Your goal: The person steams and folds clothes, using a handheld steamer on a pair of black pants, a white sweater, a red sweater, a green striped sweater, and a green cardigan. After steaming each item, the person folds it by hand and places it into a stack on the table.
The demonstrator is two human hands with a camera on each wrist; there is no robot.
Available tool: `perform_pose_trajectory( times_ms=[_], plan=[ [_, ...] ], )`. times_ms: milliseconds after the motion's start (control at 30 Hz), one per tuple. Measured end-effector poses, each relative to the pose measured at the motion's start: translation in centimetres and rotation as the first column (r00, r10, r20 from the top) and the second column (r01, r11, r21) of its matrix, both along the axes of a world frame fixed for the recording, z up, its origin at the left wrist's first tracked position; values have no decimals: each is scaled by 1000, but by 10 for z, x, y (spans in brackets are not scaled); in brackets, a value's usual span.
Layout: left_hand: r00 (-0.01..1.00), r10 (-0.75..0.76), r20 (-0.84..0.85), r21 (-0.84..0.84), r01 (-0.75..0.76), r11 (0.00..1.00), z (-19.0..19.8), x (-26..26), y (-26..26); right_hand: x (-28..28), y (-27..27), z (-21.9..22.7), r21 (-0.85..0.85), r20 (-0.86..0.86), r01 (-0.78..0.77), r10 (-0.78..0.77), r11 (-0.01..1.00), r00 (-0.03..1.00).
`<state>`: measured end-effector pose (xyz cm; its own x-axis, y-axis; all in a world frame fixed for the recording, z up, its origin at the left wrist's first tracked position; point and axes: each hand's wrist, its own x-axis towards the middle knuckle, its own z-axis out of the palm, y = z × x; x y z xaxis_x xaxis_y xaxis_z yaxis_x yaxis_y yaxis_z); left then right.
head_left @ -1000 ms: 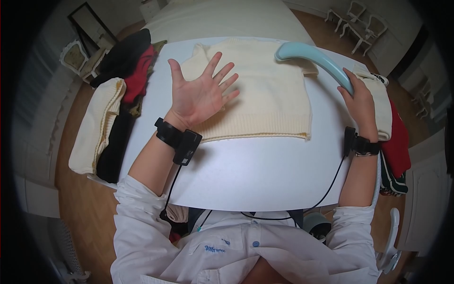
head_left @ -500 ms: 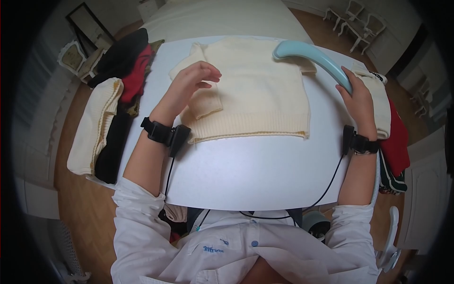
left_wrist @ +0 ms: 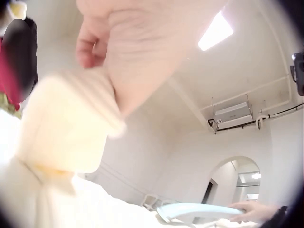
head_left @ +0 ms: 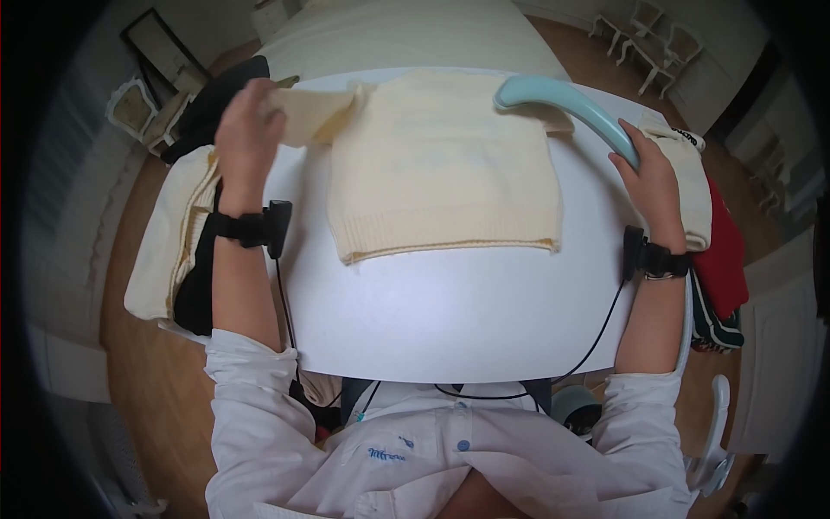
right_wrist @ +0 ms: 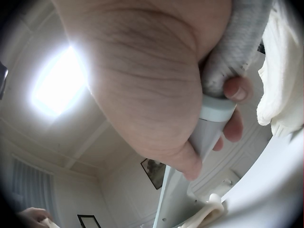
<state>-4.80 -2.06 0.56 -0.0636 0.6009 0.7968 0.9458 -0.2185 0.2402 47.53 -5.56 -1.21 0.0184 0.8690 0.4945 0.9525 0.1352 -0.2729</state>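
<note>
A cream knitted sweater (head_left: pixel 445 173) lies spread on the white table, its ribbed hem toward the person. My left hand (head_left: pixel 246 134) grips the end of the sweater's left-side sleeve (head_left: pixel 316 112) and holds it stretched out sideways. In the left wrist view that sleeve (left_wrist: pixel 66 121) hangs from the hand, slightly blurred. My right hand (head_left: pixel 653 182) holds the handle of a pale blue garment steamer (head_left: pixel 566 99), whose head is over the sweater's upper right. A grey hose (right_wrist: pixel 232 52) joins the steamer's handle in the right wrist view.
Folded cream knitwear (head_left: pixel 164 246) and dark clothes (head_left: pixel 194 285) are piled along the table's left edge. At the right edge are another cream garment (head_left: pixel 692 182) and a red one (head_left: pixel 722 251). A cable (head_left: pixel 596 346) runs from the right wrist camera.
My left hand turned over from palm-up and spread, took hold of the sleeve that lay folded over the sweater, and swung it out left. The right hand with the steamer barely moved.
</note>
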Motion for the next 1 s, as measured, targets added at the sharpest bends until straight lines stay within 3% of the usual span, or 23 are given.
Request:
perform_pose_trajectory(
  times_ms=[33, 67, 167, 200, 267, 333, 400, 433, 500, 533, 600, 733, 800, 867, 933, 1000],
  plan=[
    [975, 177, -135, 200, -148, 968, 4, -20, 4, 2, 0, 0, 6, 4, -11, 11, 1000, 1000],
    [936, 319, -151, 326, -257, 910, 14, -25, -2, 4, 1, -2, 8, -1, -6, 6, 1000, 1000],
    [920, 357, -162, 418, -264, 870, 23, -32, -9, 8, 3, -7, 80, 23, -35, 33, 996, 999],
    [930, 319, -183, 348, -243, 906, 21, -21, -10, 8, 3, -6, 78, 33, -31, 28, 996, 999],
    [980, 47, -194, -65, -60, 996, 11, 3, -9, 7, 3, -6, 78, 46, -29, 26, 997, 999],
    [941, -318, -115, -318, 268, 909, -18, 27, 0, 7, 2, -5, 128, 48, -27, 21, 991, 999],
    [815, -566, -122, -480, 451, 752, -38, 59, -3, 1, -4, 3, 107, 55, 5, -11, 994, 998],
    [811, -573, -117, -474, 461, 750, -47, 74, -9, 0, -6, 7, 84, 57, 33, -38, 996, 998],
    [800, -577, -162, -714, 309, 629, -55, 97, -21, 4, -6, 9, 117, 75, 72, -81, 991, 994],
    [798, -582, -158, -713, 315, 627, -50, 101, -17, 5, -5, 9, 145, 84, 102, -115, 984, 990],
    [824, -566, -36, -891, 229, 391, -22, 110, -7, 8, -3, 7, 164, 83, 144, -160, 976, 984],
    [739, -633, -232, -843, 172, 509, -4, 159, 18, 7, -4, 11, 218, 51, 237, -254, 947, 966],
    [649, -733, -203, -741, 388, 549, -1, 200, 24, 2, -7, 15, 223, 6, 263, -271, 939, 963],
    [527, -757, -387, -541, 535, 649, -18, 246, 46, -1, -10, 18, 236, -40, 291, -290, 927, 956],
    [444, -697, -562, -291, 683, 670, -43, 293, 74, 1, -8, 18, 307, -79, 311, -301, 899, 950],
    [422, -726, -543, -334, 684, 648, -54, 337, 98, 1, -9, 20, 348, -93, 317, -304, 882, 948]
  ],
)
